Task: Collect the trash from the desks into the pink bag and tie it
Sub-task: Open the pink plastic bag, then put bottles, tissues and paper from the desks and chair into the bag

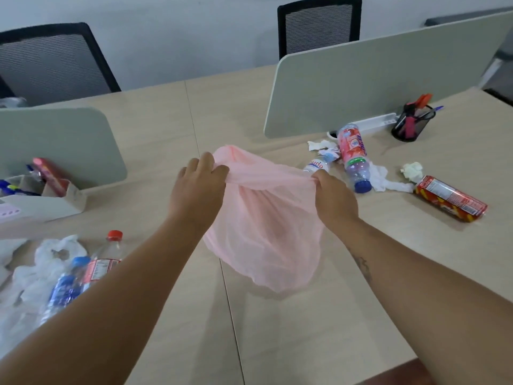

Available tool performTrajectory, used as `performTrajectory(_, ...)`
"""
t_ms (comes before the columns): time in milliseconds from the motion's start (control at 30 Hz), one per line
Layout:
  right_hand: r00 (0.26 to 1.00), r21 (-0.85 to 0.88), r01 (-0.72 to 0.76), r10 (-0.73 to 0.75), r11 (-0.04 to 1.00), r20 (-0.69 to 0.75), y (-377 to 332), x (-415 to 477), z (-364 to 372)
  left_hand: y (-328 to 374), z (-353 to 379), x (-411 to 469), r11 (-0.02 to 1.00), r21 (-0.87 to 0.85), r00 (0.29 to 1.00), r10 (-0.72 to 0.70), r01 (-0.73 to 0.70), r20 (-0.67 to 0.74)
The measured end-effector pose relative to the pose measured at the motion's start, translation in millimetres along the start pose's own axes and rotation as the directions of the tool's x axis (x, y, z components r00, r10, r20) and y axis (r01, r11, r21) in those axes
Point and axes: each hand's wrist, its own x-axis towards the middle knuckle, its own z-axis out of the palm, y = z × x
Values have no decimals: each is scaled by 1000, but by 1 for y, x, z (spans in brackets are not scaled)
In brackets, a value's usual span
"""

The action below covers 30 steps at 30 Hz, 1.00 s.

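Step in hand, as judged: opening the mouth of the pink bag (266, 240) before loading. The left hand (198, 187) and right hand (333, 198) each have fingers curled and clamped on bunched rim film, which is stretched between them. The bag hangs over the middle of the desk (305, 329), by the seam between tops, and appears empty. The film is thin, translucent and crinkled, so tearing is a risk; the pull is best spread along the rim, not taken from one pinch. Toward the desk's right edge, by the divider panel (388, 79), lie a pink-labelled bottle (354, 154), a small clear bottle (317, 165), crumpled tissues (322, 145) and a red can (449, 198) — smooth cylinders, likely to roll. More bottles (66, 284) and white plastic wrap (50, 254) lie at the near left corner.
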Motion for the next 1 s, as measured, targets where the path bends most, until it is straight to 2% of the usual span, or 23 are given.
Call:
performTrajectory(67, 998, 135, -57, 60, 989, -20, -5, 6, -9, 0, -4, -1, 998, 27, 999, -49, 50, -21)
performTrajectory(133, 996, 235, -85, 92, 968, -19, -6, 9, -12, 3, -7, 1, 985, -77, 988, -154, 153, 3)
performTrajectory(233, 993, 347, -119, 102, 930, 66, -1, 11, -6, 12, -10, 6, 926, -231, 955, -287, 298, 81)
performTrajectory(333, 989, 440, -121, 72, 890, 128, 3, 14, 4, 21, -9, 9, 883, -300, 930, -363, 362, 54)
performTrajectory(467, 989, 540, -121, 56, 833, 136, 1, 25, 13, 23, -5, 7, 872, -298, 913, -408, 389, -1)
performTrajectory(567, 989, 564, -95, 12, 820, 149, 6, 36, 15, 25, -8, 3, 881, -234, 908, -417, 412, 31)
performTrajectory(700, 961, 582, -56, -113, 811, 251, 18, 56, 22, 29, -3, -3, 860, -170, 877, -468, 481, 113)
performTrajectory(800, 895, 650, -206, -128, 731, 428, 21, 73, 23, 24, -2, -10, 797, -215, 824, -560, 565, 89)
performTrajectory(867, 866, 654, -296, -92, 696, 491, 29, 89, 28, 24, -2, -14, 761, -200, 786, -611, 617, 95)
performTrajectory(933, 900, 616, -239, -66, 751, 430, 40, 106, 35, 27, -3, -15, 734, -160, 751, -651, 661, 116)
performTrajectory(1000, 904, 445, -13, -181, 895, 388, 53, 125, 45, 31, -1, -15, 725, -109, 733, -671, 680, 106)
